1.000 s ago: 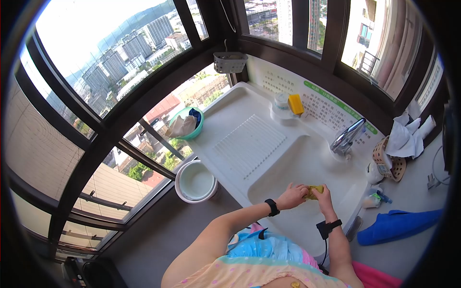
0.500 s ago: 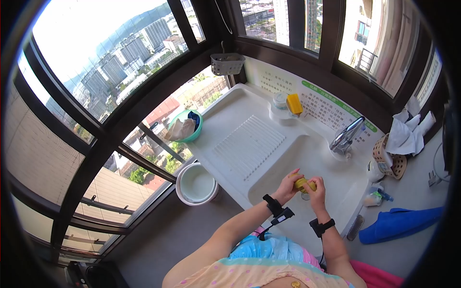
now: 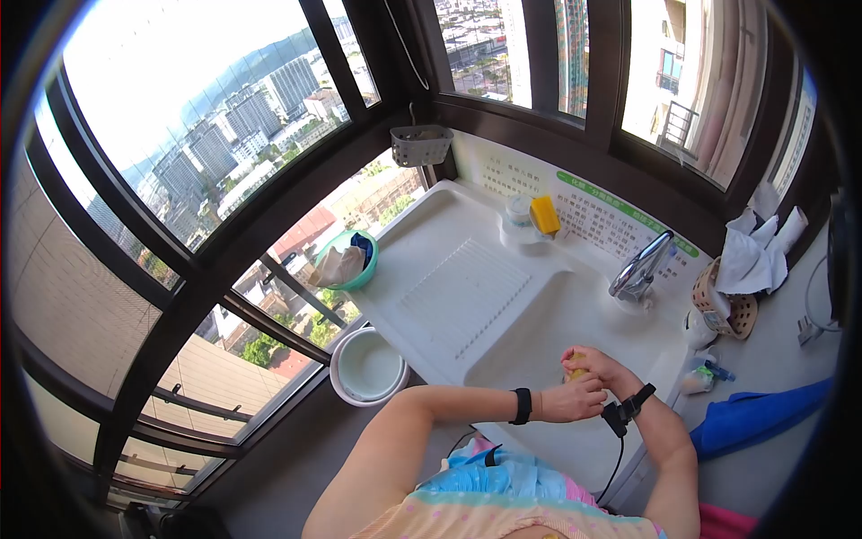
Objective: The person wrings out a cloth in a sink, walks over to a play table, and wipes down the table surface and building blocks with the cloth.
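Over the basin of the white sink (image 3: 503, 355), my two hands are pressed together around a small yellow item (image 3: 579, 369). Only a bit of it shows between the fingers, and I cannot tell whether it is a cloth or a sponge. My left hand (image 3: 575, 400) is closed at the near side, back of the hand up. Curled around the far side is my right hand (image 3: 600, 366). Each wrist wears a black strap. The chrome faucet (image 3: 642, 265) stands behind the hands, to the right.
A ribbed drainboard (image 3: 471, 292) lies left of the basin. A yellow sponge (image 3: 544, 216) rests by a jar at the back. A green basin (image 3: 362, 269) with cloths and a white bucket (image 3: 370, 366) stand left. A blue cloth (image 3: 763, 418) and a tan basket (image 3: 732, 310) lie right.
My hands have turned about the yellow item: the left hand has come lower and nearer, the right hand higher and over it. Less of the item shows now. The view has tilted slightly.
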Demonstrator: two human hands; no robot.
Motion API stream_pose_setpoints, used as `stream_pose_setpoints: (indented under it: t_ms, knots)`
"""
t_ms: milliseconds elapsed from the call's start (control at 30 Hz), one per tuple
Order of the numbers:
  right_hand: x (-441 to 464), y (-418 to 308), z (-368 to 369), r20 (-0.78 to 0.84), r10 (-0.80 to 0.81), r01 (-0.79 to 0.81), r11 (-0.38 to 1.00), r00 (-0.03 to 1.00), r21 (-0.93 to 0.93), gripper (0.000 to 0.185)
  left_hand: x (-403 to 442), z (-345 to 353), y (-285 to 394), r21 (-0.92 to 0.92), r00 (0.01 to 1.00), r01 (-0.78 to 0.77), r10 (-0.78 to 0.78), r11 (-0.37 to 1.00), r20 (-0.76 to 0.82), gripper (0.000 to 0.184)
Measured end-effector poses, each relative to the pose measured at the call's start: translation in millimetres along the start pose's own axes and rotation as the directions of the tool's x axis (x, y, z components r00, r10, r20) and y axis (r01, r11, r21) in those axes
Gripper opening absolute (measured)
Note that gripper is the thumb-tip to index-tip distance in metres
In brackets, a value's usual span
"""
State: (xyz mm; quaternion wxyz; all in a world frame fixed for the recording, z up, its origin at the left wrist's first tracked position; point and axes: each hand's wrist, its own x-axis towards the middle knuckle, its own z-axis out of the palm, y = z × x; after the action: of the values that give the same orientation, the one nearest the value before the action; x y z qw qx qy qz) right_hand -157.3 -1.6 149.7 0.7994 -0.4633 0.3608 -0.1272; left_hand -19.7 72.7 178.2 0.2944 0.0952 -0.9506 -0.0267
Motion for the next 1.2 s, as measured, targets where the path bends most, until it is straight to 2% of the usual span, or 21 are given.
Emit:
stream_pose_setpoints:
  t_ms: [167, 267, 333, 367, 433, 467, 500, 567, 600, 667, 733, 767, 833, 933, 967, 1000, 1033, 1067, 1133, 1167, 1200]
  knots:
    - [8, 19, 2, -0.082, 0.109, -0.13, 0.935, 0.991, -0.33, 0.017, -16, 48, 3, 0.133, 0.956, -0.199, 0.163, 0.971, 0.245, 0.006]
    - [18, 39, 7, -0.199, -0.037, -0.13, 0.637, 0.979, -0.759, 0.016, -33, 88, 3, 0.231, 0.9, -0.257, 0.145, 0.938, 0.412, 0.006]
    - [27, 58, 11, -0.245, -0.18, -0.133, 0.476, 0.953, -0.869, 0.017, -52, 122, 0, 0.305, 0.863, -0.322, 0.146, 0.896, 0.483, 0.007]
    - [32, 69, 10, -0.255, -0.252, -0.144, 0.387, 0.934, -0.911, 0.017, -66, 147, -2, 0.241, 0.903, -0.168, 0.051, 0.956, 0.427, 0.008]
    - [39, 90, 8, -0.242, -0.396, -0.106, 0.334, 0.886, -0.936, 0.021, -84, 179, -3, 0.077, 0.926, 0.148, -0.166, 0.986, 0.34, 0.009]
    - [39, 95, 8, -0.24, -0.456, -0.099, 0.311, 0.857, -0.945, 0.022, -84, 184, -7, 0.031, 0.804, 0.196, -0.179, 0.98, 0.567, 0.017]
    - [37, 98, 9, -0.237, -0.514, -0.094, 0.288, 0.824, -0.953, 0.022, -80, 177, -8, 0.069, 0.805, 0.061, -0.09, 0.996, 0.586, 0.016]
    - [29, 74, 4, -0.359, -0.156, -0.227, 0.536, 0.92, -0.813, 0.021, -76, 148, -9, 0.122, 0.767, -0.215, 0.09, 0.969, 0.635, 0.016]
    - [25, 62, 0, -0.372, 0.045, -0.316, 0.626, 0.927, -0.713, 0.02, -66, 129, -11, 0.043, 0.715, -0.307, 0.2, 0.951, 0.67, 0.012]
    - [20, 73, -26, -0.223, 0.18, -0.241, 0.928, 0.958, -0.284, 0.023, -63, 110, -15, 0.091, 0.778, -0.369, 0.254, 0.925, 0.574, 0.009]
    - [-7, 56, -21, -0.132, 0.206, -0.217, 0.973, 0.97, -0.078, 0.026, -66, 88, -18, 0.14, 0.798, -0.454, 0.332, 0.88, 0.503, 0.005]
    - [-15, 52, -19, -0.101, 0.165, -0.172, 0.983, 0.981, -0.064, 0.027, -67, 76, -22, 0.167, 0.792, -0.509, 0.383, 0.845, 0.476, 0.004]
    - [-27, 55, -18, -0.122, 0.101, -0.108, 0.993, 0.987, -0.049, 0.026, -55, 42, -20, 0.08, 0.895, -0.34, 0.296, 0.937, 0.335, 0.005]
    - [-36, 68, -15, -0.233, -0.04, 0.054, 0.997, 0.972, 0.054, 0.021, -55, 27, -20, 0.059, 0.935, -0.187, 0.159, 0.981, 0.317, 0.017]
    - [-39, 66, -10, -0.299, -0.117, 0.128, 0.992, 0.947, 0.017, 0.021, -56, 23, -18, 0.067, 0.955, -0.12, 0.097, 0.991, 0.281, 0.022]
    - [-43, 57, -2, -0.357, -0.204, 0.205, 0.978, 0.912, -0.035, 0.021, -56, 17, -15, 0.046, 0.956, -0.063, 0.047, 0.997, 0.288, 0.026]
    - [-52, 50, 9, -0.424, -0.282, 0.18, 0.947, 0.861, -0.264, 0.021, -58, 13, -8, 0.029, 0.955, 0.0, -0.009, 1.0, 0.297, 0.03]
    - [-59, 40, 18, -0.452, -0.378, 0.129, 0.862, 0.808, -0.489, 0.021, -62, 13, 1, -0.044, 0.963, 0.16, -0.147, 0.986, 0.226, 0.032]
    - [-59, 42, 27, -0.372, -0.618, 0.045, 0.552, 0.693, -0.833, 0.02, -69, 11, 11, -0.191, 0.894, 0.448, -0.433, 0.874, 0.116, 0.039]
    - [-58, 47, 33, -0.266, -0.734, 0.015, 0.352, 0.625, -0.936, 0.02, -71, 6, 9, -0.461, 0.773, 0.609, -0.614, 0.645, 0.162, 0.041]
    - [-55, 51, 39, -0.131, -0.819, -0.036, 0.135, 0.558, -0.99, 0.02, -73, 0, 4, -0.666, 0.619, 0.672, -0.74, 0.325, 0.264, 0.043]
